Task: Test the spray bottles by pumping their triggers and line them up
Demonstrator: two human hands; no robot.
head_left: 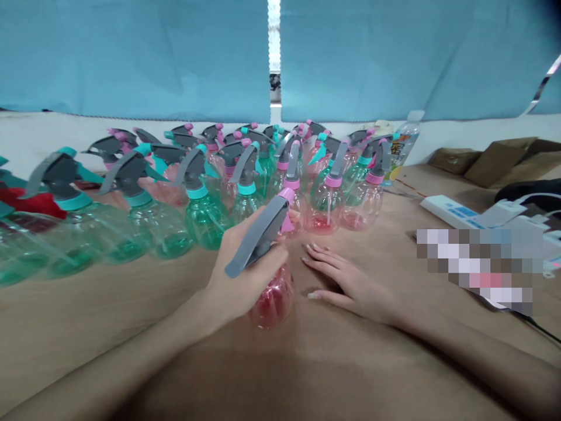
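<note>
1. Furthest left, we are seeing green-tinted spray bottles (208, 219) with teal collars and grey heads, lining up across the table (109, 316).
2. Next, our left hand (239, 263) is curling firmly round the neck of a pink spray bottle (272, 301), the fingers closing beneath its head and partly hiding it.
3. That bottle is standing out in front of the rows, its round body hanging below our left hand and its head showing above. Its long axis is running close to upright, the top leaning a little away and rightward; we are not able to tell whether the base is touching the table. The left hand is the nearer one, already in contact.
4. In looks, the bottle is showing a clear, ribbed, reddish-pink body, a long grey lever sloping toward us, and a pink nozzle and trigger.
5. Just right of it, our right hand (350, 286) is lying palm down on the table, fingers extended and thumb spreading apart, holding nothing and not touching the bottle.
6. Furthest right, a white power strip (451, 211) is lying beyond our right hand.
</note>
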